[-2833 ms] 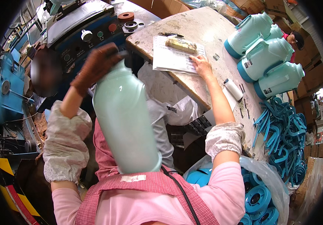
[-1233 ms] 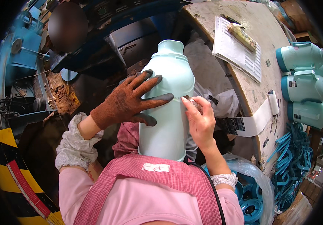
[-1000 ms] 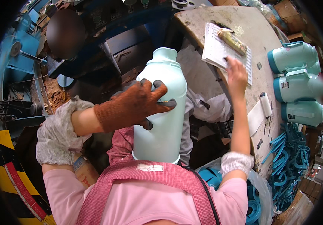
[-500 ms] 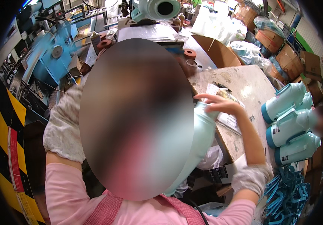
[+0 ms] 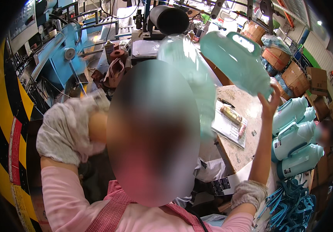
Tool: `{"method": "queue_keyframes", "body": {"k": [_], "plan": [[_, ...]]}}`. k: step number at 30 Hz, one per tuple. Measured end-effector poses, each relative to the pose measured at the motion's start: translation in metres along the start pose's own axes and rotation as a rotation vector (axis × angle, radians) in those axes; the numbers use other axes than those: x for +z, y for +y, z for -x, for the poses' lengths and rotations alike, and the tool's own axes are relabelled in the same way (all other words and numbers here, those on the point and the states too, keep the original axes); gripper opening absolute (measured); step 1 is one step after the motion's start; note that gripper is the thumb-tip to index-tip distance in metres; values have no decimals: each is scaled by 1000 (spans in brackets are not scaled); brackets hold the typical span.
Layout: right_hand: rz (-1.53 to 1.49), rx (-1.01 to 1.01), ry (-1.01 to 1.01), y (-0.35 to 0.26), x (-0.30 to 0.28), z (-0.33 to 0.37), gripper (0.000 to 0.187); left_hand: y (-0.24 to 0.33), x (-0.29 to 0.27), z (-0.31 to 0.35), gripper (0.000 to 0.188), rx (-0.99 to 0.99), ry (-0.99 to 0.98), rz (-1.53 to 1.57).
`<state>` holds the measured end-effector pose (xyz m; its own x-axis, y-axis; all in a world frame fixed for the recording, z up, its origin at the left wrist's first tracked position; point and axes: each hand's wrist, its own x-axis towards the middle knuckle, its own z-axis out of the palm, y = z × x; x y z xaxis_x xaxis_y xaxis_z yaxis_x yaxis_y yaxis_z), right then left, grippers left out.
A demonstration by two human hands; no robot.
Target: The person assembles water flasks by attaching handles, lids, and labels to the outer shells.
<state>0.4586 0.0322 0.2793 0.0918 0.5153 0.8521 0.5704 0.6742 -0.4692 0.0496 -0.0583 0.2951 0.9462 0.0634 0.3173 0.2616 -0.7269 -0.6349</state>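
Note:
My right hand (image 5: 270, 101) is raised on the right, its fingers closed about the narrow end of a pale green jug (image 5: 228, 58). That jug is tilted in the air, with its handle loop upward. A second pale green jug (image 5: 201, 89), smeared by motion, stands in front of me, partly covered by the blurred oval. My left forearm (image 5: 98, 127), in a grey-white sleeve cover, bends in toward the middle. The left hand itself is hidden by the blurred patch, so its grip does not show. Beyond the jugs, a black cylinder (image 5: 170, 19) sits on a machine.
Several finished teal jugs (image 5: 294, 141) stand at the right, above a heap of blue straps (image 5: 292, 205). A worktable (image 5: 244, 154) carries papers, a pen and a small roll (image 5: 231, 115). Blue machinery (image 5: 60, 58) is at left; cartons and bags lie at back right.
My right hand has gone up and right with a jug. The jug on the machine has left, baring the black cylinder. Another jug now blurs in the middle. My left forearm has shifted.

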Motion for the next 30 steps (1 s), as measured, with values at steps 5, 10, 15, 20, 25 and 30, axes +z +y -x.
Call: {"method": "queue_keyframes", "body": {"k": [5, 10, 15, 20, 25, 30], "plan": [[-111, -226, -16, -73, 124, -12, 54, 153, 30, 10, 18, 299, 71, 722], [184, -559, -136, -140, 224, -2, 55, 205, 74, -28, 19, 864, -312, 1867], [238, -624, -87, -128, 239, -36, 60, 96, 157, -7, 34, -478, 133, 1011], [298, -592, -133, -90, 288, -81, 60, 55, 226, 31, 28, -679, -145, 1153], [567, -299, -292, -68, 344, -104, 44, -33, 296, 27, 53, -869, -275, 522], [469, -512, -99, -43, 339, -96, 73, -82, 373, 14, 74, -802, -438, 510]]}}
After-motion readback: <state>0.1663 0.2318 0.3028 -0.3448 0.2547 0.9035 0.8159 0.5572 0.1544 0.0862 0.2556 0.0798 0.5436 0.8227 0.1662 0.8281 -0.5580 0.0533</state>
